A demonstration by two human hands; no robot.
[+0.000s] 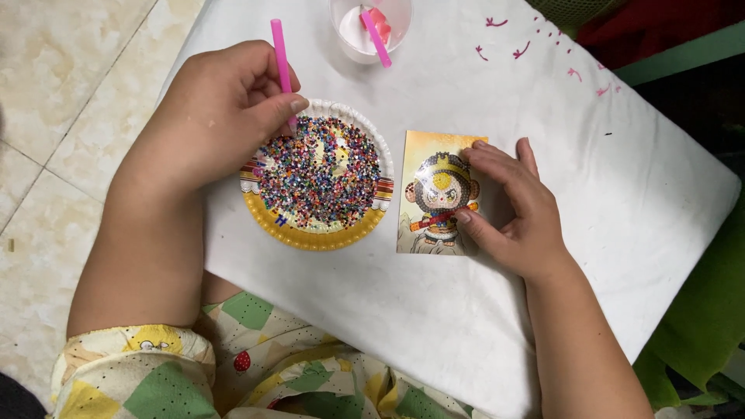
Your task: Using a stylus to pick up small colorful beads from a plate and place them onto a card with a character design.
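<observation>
My left hand (221, 109) grips a pink pen-like stick (281, 58) and holds its tip down among the many small coloured beads (322, 171) in a yellow-rimmed paper plate (310, 237). To the right of the plate lies a small picture card (434, 194) showing a cartoon monkey figure with a partly beaded face. My right hand (512, 213) rests on the card's right side, with fingertips pressing its top edge and lower middle.
A clear plastic cup (369, 27) with a second pink stick (376, 39) and something pink and white inside stands at the table's far edge. The white table (466, 326) has pink marks (543, 43) at the back right. Tiled floor (62, 116) lies left.
</observation>
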